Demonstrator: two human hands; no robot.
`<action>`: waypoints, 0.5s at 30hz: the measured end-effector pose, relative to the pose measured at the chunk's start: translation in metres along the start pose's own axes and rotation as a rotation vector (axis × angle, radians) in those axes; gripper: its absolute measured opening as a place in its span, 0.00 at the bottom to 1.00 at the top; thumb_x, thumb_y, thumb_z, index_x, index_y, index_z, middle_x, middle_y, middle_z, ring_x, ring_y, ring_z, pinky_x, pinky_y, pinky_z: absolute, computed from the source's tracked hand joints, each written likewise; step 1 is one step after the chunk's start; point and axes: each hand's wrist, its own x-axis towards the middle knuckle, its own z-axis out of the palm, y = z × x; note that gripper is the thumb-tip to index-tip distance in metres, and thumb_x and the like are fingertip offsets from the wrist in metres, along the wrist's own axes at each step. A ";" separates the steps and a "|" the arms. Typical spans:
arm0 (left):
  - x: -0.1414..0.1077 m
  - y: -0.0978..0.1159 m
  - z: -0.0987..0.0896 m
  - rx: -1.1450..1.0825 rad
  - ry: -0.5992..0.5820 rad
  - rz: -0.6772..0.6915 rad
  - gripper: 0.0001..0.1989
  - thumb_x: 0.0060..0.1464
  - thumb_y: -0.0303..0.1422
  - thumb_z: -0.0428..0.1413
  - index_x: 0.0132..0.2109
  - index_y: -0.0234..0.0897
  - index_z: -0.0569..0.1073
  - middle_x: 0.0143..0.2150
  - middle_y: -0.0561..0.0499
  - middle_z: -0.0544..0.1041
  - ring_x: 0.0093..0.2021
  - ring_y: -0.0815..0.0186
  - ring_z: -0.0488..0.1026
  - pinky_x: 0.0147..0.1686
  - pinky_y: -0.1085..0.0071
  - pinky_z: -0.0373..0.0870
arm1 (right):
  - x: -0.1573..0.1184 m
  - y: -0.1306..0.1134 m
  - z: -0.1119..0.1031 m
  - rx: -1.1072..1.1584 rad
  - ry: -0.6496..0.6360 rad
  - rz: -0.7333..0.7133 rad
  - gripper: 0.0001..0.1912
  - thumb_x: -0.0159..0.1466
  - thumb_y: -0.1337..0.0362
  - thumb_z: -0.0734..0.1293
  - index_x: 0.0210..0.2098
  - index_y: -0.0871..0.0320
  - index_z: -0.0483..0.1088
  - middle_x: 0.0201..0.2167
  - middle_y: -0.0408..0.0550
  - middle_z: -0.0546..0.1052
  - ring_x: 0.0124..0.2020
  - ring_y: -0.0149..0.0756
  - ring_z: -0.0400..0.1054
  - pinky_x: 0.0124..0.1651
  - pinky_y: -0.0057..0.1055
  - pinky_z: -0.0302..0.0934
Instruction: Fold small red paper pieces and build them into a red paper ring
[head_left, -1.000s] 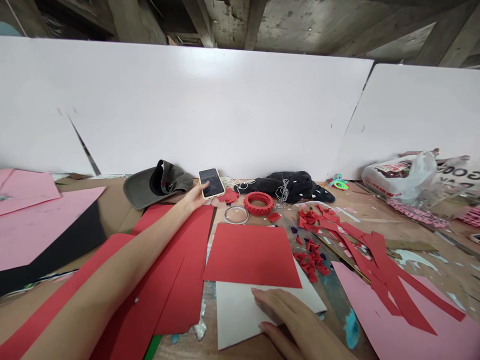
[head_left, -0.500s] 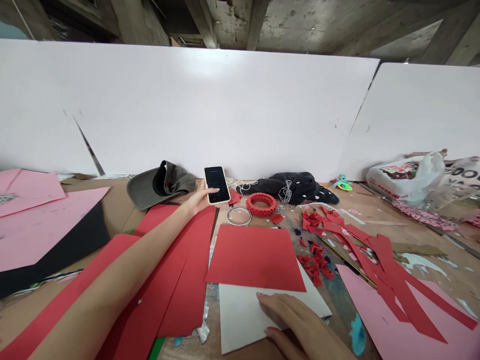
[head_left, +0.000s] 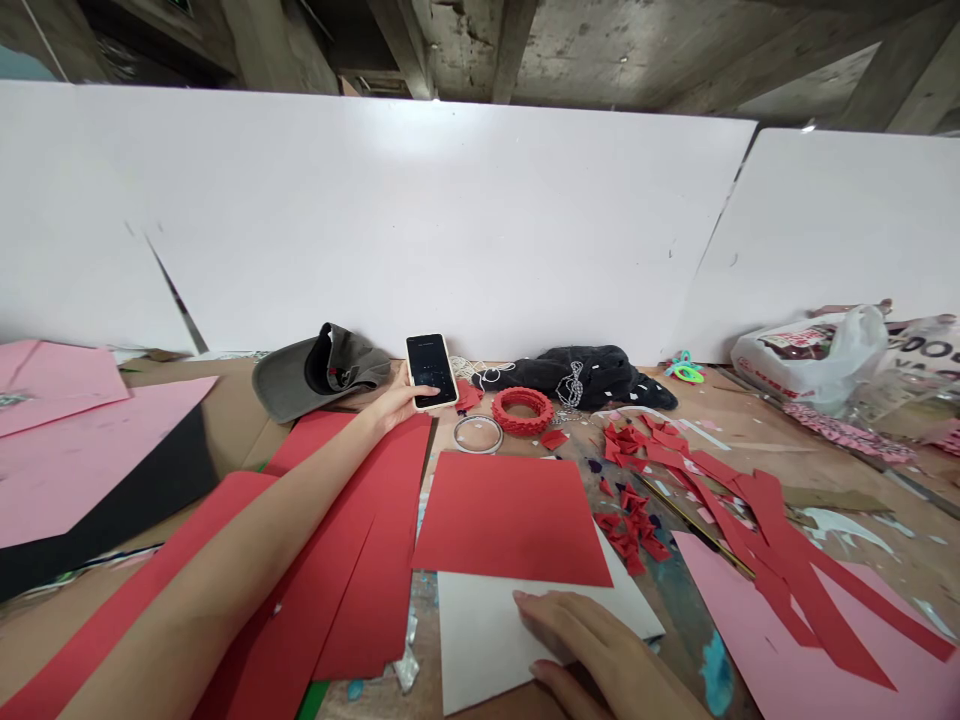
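My left hand [head_left: 397, 399] is stretched far forward and wrapped round a smartphone [head_left: 430, 366] in a pale case, its thumb lying over the lower part of the dark lit screen. Near the front edge, my right hand [head_left: 577, 632] rests with fingers extended on a white board [head_left: 480, 640]. It holds nothing. A red paper sheet [head_left: 512, 520] covers the far part of that board, just beyond my right fingertips. Beneath my left forearm lie several larger red sheets [head_left: 375, 570].
A grey cap [head_left: 315, 370], a clear ring [head_left: 478, 433], a red braided ring [head_left: 523, 411] and black cloth [head_left: 592, 372] lie along the white wall [head_left: 450, 220]. On the right are folded red pieces [head_left: 634, 530], red strips [head_left: 780, 540], a pencil-like stick [head_left: 697, 527], pink paper [head_left: 750, 630] and a plastic bag [head_left: 814, 350].
My left thumb has shifted slightly down the phone screen, and the phone has moved a little to the left. My right hand stays on the white board.
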 end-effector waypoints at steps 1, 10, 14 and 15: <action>0.000 0.000 0.000 -0.004 0.002 0.005 0.36 0.32 0.21 0.67 0.49 0.45 0.62 0.42 0.56 0.74 0.43 0.63 0.76 0.48 0.59 0.74 | 0.000 0.000 0.000 -0.001 -0.004 0.003 0.22 0.64 0.65 0.67 0.57 0.48 0.67 0.50 0.43 0.77 0.48 0.34 0.74 0.53 0.25 0.68; -0.001 0.004 0.002 -0.051 0.004 -0.032 0.33 0.35 0.22 0.67 0.48 0.42 0.63 0.42 0.53 0.75 0.41 0.62 0.76 0.44 0.60 0.76 | 0.002 0.000 -0.001 0.004 -0.052 0.019 0.22 0.66 0.64 0.66 0.59 0.49 0.66 0.53 0.44 0.76 0.52 0.33 0.72 0.55 0.25 0.66; -0.003 0.007 0.004 -0.089 -0.001 -0.054 0.29 0.40 0.25 0.67 0.49 0.42 0.64 0.44 0.52 0.75 0.41 0.61 0.77 0.43 0.59 0.76 | 0.002 -0.001 -0.001 0.003 -0.057 0.022 0.22 0.66 0.64 0.66 0.59 0.50 0.66 0.53 0.43 0.76 0.52 0.33 0.72 0.56 0.24 0.66; -0.003 0.008 0.004 -0.091 0.006 -0.053 0.29 0.40 0.24 0.67 0.48 0.42 0.64 0.44 0.52 0.76 0.41 0.62 0.77 0.43 0.60 0.76 | 0.002 -0.001 -0.001 0.002 -0.055 0.023 0.21 0.66 0.64 0.66 0.59 0.50 0.66 0.53 0.43 0.76 0.51 0.33 0.72 0.56 0.24 0.66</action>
